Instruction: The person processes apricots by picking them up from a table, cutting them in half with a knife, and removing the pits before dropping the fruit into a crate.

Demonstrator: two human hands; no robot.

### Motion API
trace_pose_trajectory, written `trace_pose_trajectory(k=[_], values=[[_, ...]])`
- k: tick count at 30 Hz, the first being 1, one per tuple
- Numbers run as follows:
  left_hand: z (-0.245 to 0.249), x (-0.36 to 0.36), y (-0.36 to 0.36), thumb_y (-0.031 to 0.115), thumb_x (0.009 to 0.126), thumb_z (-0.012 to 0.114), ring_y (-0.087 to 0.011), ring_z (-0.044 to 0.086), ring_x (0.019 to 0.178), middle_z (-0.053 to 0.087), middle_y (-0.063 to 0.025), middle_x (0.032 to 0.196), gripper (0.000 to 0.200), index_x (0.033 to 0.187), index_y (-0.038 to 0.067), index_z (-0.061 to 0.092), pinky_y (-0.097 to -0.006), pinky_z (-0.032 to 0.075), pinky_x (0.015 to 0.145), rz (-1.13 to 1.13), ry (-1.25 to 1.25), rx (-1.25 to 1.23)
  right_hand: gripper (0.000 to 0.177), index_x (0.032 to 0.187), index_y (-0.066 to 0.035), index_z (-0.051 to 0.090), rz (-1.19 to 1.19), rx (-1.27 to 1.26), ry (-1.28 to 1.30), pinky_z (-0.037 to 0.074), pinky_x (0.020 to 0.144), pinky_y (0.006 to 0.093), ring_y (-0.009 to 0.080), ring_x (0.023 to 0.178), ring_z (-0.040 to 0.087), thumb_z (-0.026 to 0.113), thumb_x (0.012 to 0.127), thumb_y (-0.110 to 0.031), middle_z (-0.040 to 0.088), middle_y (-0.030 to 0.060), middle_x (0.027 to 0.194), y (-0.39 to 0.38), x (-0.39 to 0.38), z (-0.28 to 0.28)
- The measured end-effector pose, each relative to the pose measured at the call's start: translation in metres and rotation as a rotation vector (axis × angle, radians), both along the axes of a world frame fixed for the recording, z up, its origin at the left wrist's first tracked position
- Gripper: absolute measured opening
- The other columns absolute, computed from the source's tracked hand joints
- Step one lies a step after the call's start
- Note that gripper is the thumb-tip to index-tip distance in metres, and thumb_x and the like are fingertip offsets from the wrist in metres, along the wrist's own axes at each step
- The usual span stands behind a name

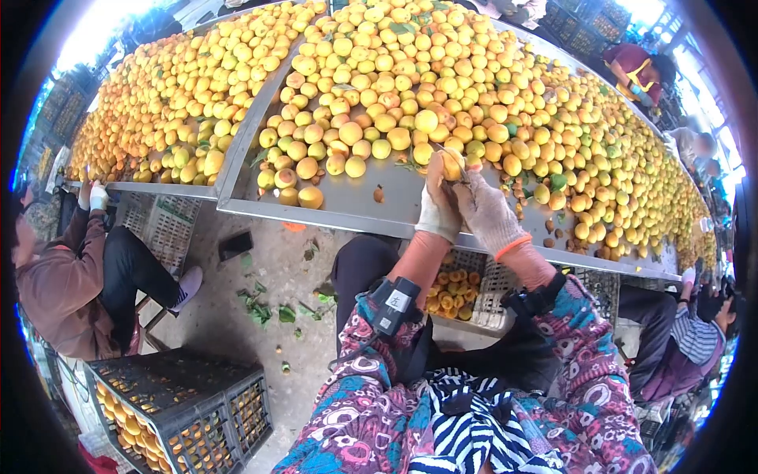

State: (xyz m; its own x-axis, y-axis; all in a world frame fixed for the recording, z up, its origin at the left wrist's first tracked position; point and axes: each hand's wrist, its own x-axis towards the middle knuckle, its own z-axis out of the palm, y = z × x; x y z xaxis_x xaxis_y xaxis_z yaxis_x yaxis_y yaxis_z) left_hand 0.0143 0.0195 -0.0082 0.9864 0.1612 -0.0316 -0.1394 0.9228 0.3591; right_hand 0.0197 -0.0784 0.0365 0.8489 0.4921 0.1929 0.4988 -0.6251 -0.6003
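Many yellow-orange fruits [379, 63] lie heaped on a metal table [316, 215] with a raised rim. Just above its near edge, both of my gloved hands meet around one fruit [452, 164]. My left hand [439, 204] has its fingers wrapped round the fruit from the left. From the right, my right hand [489, 209] is closed against the same fruit; whether it also holds a small tool cannot be made out. Below the table edge, between my knees, a light crate [496, 294] holds opened fruit halves [452, 294].
A person in brown [67, 284] sits at the left, another [687, 340] at the right. A black crate of fruit [178, 411] stands on the floor at lower left, near scattered leaves [264, 310]. More people [636, 71] are across the table.
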Motion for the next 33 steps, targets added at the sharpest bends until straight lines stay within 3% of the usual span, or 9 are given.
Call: trace_pose_trajectory(k=[1, 3, 5, 8, 11, 14, 25, 28, 33], values=[[0.005, 0.000, 0.004, 0.050, 0.091, 0.047, -0.0240, 0.059, 0.097, 0.059, -0.0129, 0.103, 0.046, 0.108, 0.007, 0.051, -0.0368, 0.048, 0.086, -0.015, -0.043, 0.007, 0.039, 0.125, 0.002, 0.047, -0.051, -0.093, -0.018, 0.049, 0.063, 0.0370, 0.0350, 0.071, 0.065, 0.053, 0.092, -0.017, 0.061, 0.0243, 0.076, -0.003, -0.002, 0.015], [0.001, 0.007, 0.012, 0.043, 0.092, 0.049, -0.0230, 0.058, 0.100, 0.059, -0.0123, 0.107, 0.043, 0.113, 0.006, 0.051, -0.0375, 0.046, 0.091, -0.085, -0.142, 0.031, 0.041, 0.128, 0.002, 0.045, 0.002, -0.104, 0.040, 0.049, 0.063, 0.0350, 0.0281, 0.067, 0.063, 0.054, 0.092, -0.016, 0.061, 0.0216, 0.075, -0.014, 0.001, 0.033], [-0.020, 0.023, 0.018, 0.021, 0.089, 0.050, -0.0277, 0.059, 0.094, 0.059, -0.0136, 0.101, 0.027, 0.110, 0.004, 0.052, -0.0352, 0.047, 0.083, 0.233, -0.307, 0.666, 0.038, 0.126, 0.002, 0.046, 0.026, -0.096, 0.092, 0.048, 0.064, 0.0326, 0.0185, 0.065, 0.060, 0.053, 0.092, -0.014, 0.061, 0.0169, 0.074, -0.016, -0.004, 0.050], [-0.023, 0.024, 0.015, -0.002, 0.081, 0.049, -0.0356, 0.058, 0.090, 0.058, -0.0184, 0.095, 0.026, 0.107, 0.000, 0.050, -0.0365, 0.048, 0.075, 0.368, -0.393, 1.022, 0.037, 0.123, -0.002, 0.045, 0.079, 0.083, -0.017, 0.049, 0.063, 0.0464, 0.0448, 0.082, 0.059, 0.050, 0.094, -0.025, 0.060, 0.0281, 0.076, -0.015, -0.011, 0.034], [-0.027, 0.006, 0.001, 0.014, 0.088, 0.052, -0.0314, 0.059, 0.088, 0.060, -0.0153, 0.095, 0.024, 0.108, 0.000, 0.051, -0.0362, 0.046, 0.077, 0.590, -0.291, 1.278, 0.031, 0.116, -0.001, 0.047, -0.020, 0.020, 0.023, 0.048, 0.063, 0.0494, 0.0454, 0.082, 0.059, 0.050, 0.093, -0.023, 0.059, 0.0293, 0.078, -0.011, -0.008, 0.012], [-0.002, -0.003, -0.002, 0.049, 0.095, 0.039, -0.0203, 0.059, 0.096, 0.061, -0.0122, 0.102, 0.048, 0.102, 0.003, 0.050, -0.0335, 0.047, 0.087, -0.008, -0.088, 0.229, 0.027, 0.110, -0.001, 0.048, -0.076, -0.012, 0.052, 0.048, 0.062, 0.0510, 0.0458, 0.079, 0.059, 0.050, 0.092, -0.022, 0.060, 0.0289, 0.077, -0.004, -0.010, 0.010], [0.004, -0.003, -0.010, 0.059, 0.090, 0.039, -0.0280, 0.062, 0.084, 0.063, -0.0170, 0.099, 0.057, 0.098, 0.005, 0.051, -0.0403, 0.053, 0.074, -0.008, 0.188, 0.057, 0.032, 0.114, -0.004, 0.043, -0.098, -0.066, 0.028, 0.049, 0.064, 0.0522, 0.0463, 0.076, 0.060, 0.048, 0.092, -0.028, 0.061, 0.0275, 0.075, -0.005, -0.011, -0.014], [-0.005, 0.004, -0.011, 0.059, 0.090, 0.040, -0.0286, 0.063, 0.087, 0.063, -0.0206, 0.100, 0.065, 0.112, -0.001, 0.048, -0.0362, 0.051, 0.082, 0.009, 0.147, -0.010, 0.033, 0.114, -0.004, 0.042, -0.082, -0.133, 0.073, 0.048, 0.064, 0.0530, 0.0465, 0.078, 0.060, 0.048, 0.092, -0.028, 0.061, 0.0282, 0.075, -0.007, -0.004, -0.009], [0.001, -0.001, -0.008, 0.057, 0.092, 0.035, -0.0261, 0.060, 0.088, 0.060, -0.0134, 0.096, 0.059, 0.104, 0.002, 0.051, -0.0373, 0.051, 0.079, -0.054, 0.171, 0.046, 0.034, 0.116, -0.003, 0.042, -0.064, -0.055, 0.056, 0.049, 0.064, 0.0526, 0.0459, 0.077, 0.061, 0.048, 0.093, -0.028, 0.061, 0.0279, 0.075, -0.008, 0.002, -0.024]])
